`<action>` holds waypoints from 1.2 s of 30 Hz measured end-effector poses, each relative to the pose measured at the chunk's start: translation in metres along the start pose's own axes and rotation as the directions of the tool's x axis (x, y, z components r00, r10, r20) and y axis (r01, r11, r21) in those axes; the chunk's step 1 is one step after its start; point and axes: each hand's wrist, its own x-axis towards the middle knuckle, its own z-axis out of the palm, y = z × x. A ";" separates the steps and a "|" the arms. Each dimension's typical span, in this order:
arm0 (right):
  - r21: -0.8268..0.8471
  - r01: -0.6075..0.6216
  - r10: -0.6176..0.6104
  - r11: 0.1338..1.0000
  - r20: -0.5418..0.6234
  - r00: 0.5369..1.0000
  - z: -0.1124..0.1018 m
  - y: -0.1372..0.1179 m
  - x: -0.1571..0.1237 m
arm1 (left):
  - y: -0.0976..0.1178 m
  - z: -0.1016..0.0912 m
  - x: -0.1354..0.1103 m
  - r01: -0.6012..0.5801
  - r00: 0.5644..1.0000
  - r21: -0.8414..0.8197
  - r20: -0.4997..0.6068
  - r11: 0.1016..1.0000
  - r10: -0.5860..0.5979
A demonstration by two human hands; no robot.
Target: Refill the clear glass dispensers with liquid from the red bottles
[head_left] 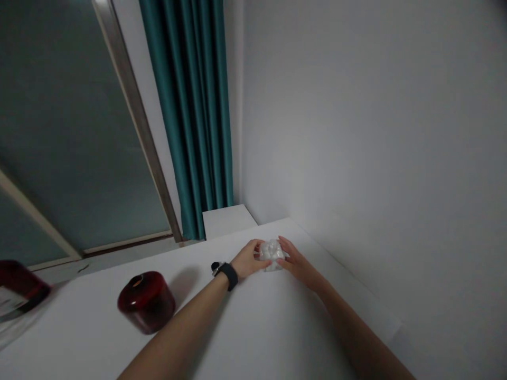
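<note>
A small, glossy whitish plastic bundle (272, 252) rests on the white table, crumpled and partly see-through. My left hand (250, 259), with a dark watch on its wrist, curls around the bundle's left side. On the opposite side my right hand (295, 261) grips it with thumb and fingers. Both thumbs lie at its near edge. What is inside the bundle, if anything, I cannot make out. Just left of the watch shows a small black round item (215, 265).
A dark red, shiny rounded container (146, 302) with a hole in its top stands left of my left forearm. Another dark red object (19, 290) with a pale label is cut off at the left edge. Beyond the white table (253, 327) are a green curtain (194, 105) and a wall (368, 132).
</note>
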 end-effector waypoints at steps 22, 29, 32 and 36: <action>0.029 -0.002 0.020 1.000 -0.651 0.759 -0.051 0.066 0.070 | -0.033 0.022 0.154 0.035 0.999 0.277 0.005 0.960 -0.038; 0.076 -0.007 0.063 0.997 -0.768 0.637 -0.056 0.077 0.073 | -0.041 0.038 0.178 0.146 0.987 0.477 -0.124 0.867 -0.098; 0.094 -0.005 0.076 0.996 -0.778 0.623 -0.055 0.077 0.075 | -0.046 0.042 0.189 0.152 0.986 0.502 -0.139 0.852 -0.094; 0.106 0.002 0.082 0.994 -0.781 0.619 -0.054 0.077 0.076 | -0.055 0.046 0.203 0.144 0.985 0.477 -0.150 0.867 -0.081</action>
